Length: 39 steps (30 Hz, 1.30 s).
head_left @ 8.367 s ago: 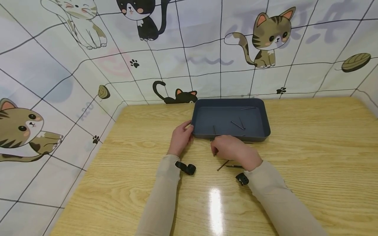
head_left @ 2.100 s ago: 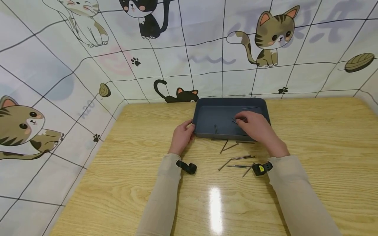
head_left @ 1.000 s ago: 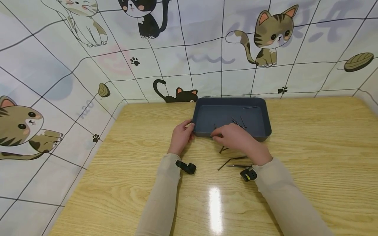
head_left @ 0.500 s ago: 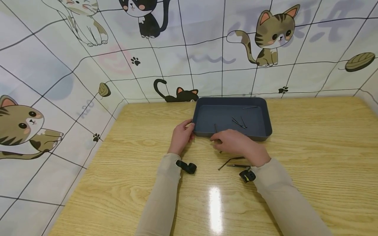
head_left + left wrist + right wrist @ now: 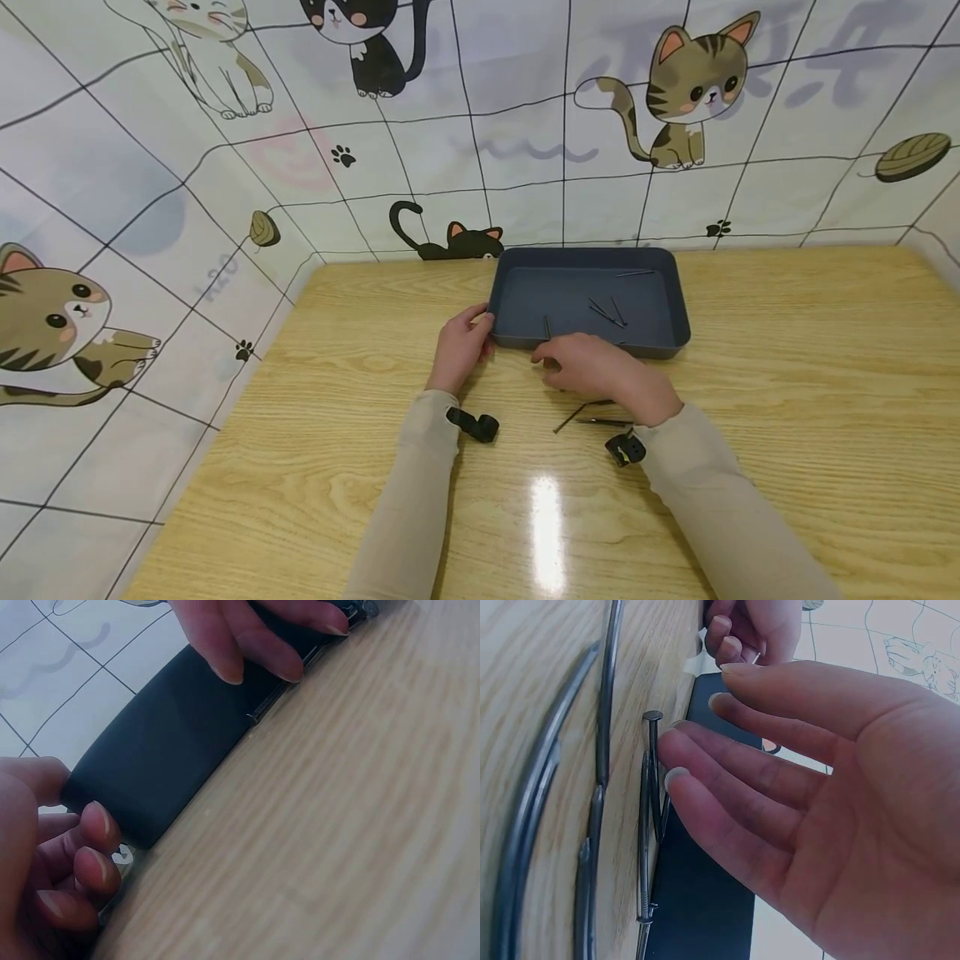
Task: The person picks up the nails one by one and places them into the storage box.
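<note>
We see the dark blue-grey tray (image 5: pixel 525 292) flat on the wooden table (image 5: pixel 360 333), its back edge close to the cat-print wall (image 5: pixel 517 100). Left hand (image 5: pixel 459 354) is at the tray's front left corner: we mark fingers curled, corner gripped between thumb and fingers.

Right hand (image 5: pixel 592 367) is in front of the tray's front wall, palm over the table. Its fingers are spread apart and gently bent, nothing gripped that we can see. In the right wrist view we have the fingertips just beside a headed nail (image 5: pixel 654 742); contact, we can't tell.

Inside the tray we count a back-right nail (image 5: pixel 635 273) lying nearly sideways, a small nail cluster (image 5: pixel 604 312) right of centre, and a front-left nail (image 5: pixel 547 327) pointing toward the front wall. On the table we get more loose nails (image 5: pixel 570 418), nearer the person, some partly under the right hand. We note beige sleeves (image 5: pixel 420 483) and a black wrist camera (image 5: pixel 626 448) by the right cuff.
</note>
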Each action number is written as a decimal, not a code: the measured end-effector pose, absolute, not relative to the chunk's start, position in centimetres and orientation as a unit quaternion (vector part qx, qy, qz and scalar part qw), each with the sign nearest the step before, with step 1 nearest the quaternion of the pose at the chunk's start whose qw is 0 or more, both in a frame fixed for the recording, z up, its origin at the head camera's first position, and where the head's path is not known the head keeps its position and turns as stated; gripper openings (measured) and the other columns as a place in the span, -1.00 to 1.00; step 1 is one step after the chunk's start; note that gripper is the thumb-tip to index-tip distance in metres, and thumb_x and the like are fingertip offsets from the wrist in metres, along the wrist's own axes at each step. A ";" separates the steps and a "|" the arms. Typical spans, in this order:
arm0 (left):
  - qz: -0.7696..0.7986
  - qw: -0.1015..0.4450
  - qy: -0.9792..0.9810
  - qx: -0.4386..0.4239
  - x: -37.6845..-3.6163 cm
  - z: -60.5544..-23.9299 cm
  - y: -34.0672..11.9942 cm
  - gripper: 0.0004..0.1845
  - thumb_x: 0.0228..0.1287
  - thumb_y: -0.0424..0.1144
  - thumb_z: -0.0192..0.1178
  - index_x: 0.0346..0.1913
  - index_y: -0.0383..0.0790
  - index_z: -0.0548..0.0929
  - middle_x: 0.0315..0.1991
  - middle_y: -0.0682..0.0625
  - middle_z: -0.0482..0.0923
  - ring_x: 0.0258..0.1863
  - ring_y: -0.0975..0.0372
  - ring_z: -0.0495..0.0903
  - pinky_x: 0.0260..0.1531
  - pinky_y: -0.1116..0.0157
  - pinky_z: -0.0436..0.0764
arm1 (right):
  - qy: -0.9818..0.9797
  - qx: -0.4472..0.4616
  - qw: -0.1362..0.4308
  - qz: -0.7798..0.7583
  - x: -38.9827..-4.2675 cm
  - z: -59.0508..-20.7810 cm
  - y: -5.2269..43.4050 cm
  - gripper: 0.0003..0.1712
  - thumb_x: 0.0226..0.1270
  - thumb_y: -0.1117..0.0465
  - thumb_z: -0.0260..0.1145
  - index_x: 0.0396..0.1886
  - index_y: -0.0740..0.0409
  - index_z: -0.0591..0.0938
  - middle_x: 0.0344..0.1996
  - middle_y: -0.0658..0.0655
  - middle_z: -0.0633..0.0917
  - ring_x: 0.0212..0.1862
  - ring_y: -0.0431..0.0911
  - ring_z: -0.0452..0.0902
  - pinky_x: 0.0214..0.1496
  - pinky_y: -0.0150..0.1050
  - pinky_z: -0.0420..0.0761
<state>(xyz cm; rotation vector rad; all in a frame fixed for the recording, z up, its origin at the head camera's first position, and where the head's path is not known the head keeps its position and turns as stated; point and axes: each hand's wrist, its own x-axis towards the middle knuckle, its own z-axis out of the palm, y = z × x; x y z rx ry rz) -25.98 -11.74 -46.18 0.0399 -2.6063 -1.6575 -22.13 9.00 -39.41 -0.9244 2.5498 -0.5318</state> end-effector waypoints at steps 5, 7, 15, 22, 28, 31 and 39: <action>-0.536 0.024 -0.844 0.010 -26.0 -46.2 -11.8 -0.58 0.24 -0.02 -0.02 0.11 -0.06 0.48 -0.71 -0.05 0.50 -0.79 0.19 0.41 -0.72 0.28 0.43 | 0.909 -0.326 0.178 -0.188 -22.1 -39.3 8.9 -0.53 0.22 0.15 0.18 0.14 0.12 0.46 0.06 0.09 0.51 0.08 0.04 0.40 0.03 -0.05 0.38; -0.536 0.023 -0.844 0.010 -26.0 -46.1 -11.8 -0.59 0.24 -0.02 -0.02 0.12 -0.06 0.48 -0.71 -0.05 0.50 -0.79 0.19 0.41 -0.72 0.28 0.43 | 0.909 -0.328 0.178 -0.186 -22.0 -39.2 8.9 -0.53 0.23 0.14 0.17 0.15 0.11 0.46 0.07 0.09 0.50 0.10 0.05 0.39 0.04 -0.04 0.37; -0.541 0.022 -0.840 0.011 -26.0 -46.1 -11.8 -0.60 0.24 -0.03 -0.01 0.11 -0.06 0.49 -0.70 -0.06 0.51 -0.78 0.19 0.41 -0.72 0.28 0.43 | 0.908 -0.332 0.187 -0.176 -21.8 -39.1 8.7 -0.54 0.26 0.12 0.13 0.15 0.12 0.46 0.05 0.12 0.51 0.05 0.06 0.42 0.01 -0.04 0.39; -0.544 0.022 -0.838 0.010 -25.9 -46.2 -11.9 -0.60 0.25 -0.03 -0.01 0.11 -0.06 0.48 -0.70 -0.06 0.51 -0.77 0.18 0.42 -0.72 0.28 0.43 | 0.908 -0.337 0.177 -0.176 -21.9 -39.3 8.6 -0.57 0.23 0.16 0.17 0.11 0.13 0.50 0.03 0.11 0.53 0.03 0.03 0.43 -0.02 -0.07 0.41; -0.546 0.022 -0.837 0.011 -25.9 -46.2 -11.9 -0.61 0.25 -0.03 -0.01 0.10 -0.04 0.49 -0.70 -0.06 0.51 -0.77 0.18 0.43 -0.71 0.29 0.44 | 0.910 -0.335 0.167 -0.180 -21.9 -39.5 8.5 -0.61 0.21 0.27 0.16 0.07 0.13 0.52 -0.03 0.11 0.56 -0.02 0.01 0.46 -0.09 -0.11 0.45; -0.545 0.024 -0.838 0.009 -25.9 -46.2 -11.9 -0.61 0.25 -0.04 -0.01 0.10 -0.05 0.50 -0.70 -0.06 0.50 -0.77 0.18 0.42 -0.72 0.29 0.43 | 0.914 -0.333 0.145 -0.178 -21.9 -39.8 8.4 -0.65 0.19 0.32 0.17 0.01 0.13 0.56 -0.11 0.10 0.59 -0.09 -0.02 0.50 -0.16 -0.16 0.47; -0.540 0.028 -0.841 0.005 -25.9 -46.2 -11.8 -0.62 0.25 -0.05 -0.01 0.10 -0.06 0.50 -0.71 -0.06 0.50 -0.78 0.19 0.41 -0.73 0.29 0.42 | 0.923 -0.340 0.092 -0.155 -21.6 -40.3 8.1 -0.74 0.13 0.37 0.22 -0.17 0.09 0.64 -0.23 0.07 0.63 -0.22 -0.03 0.52 -0.26 -0.19 0.50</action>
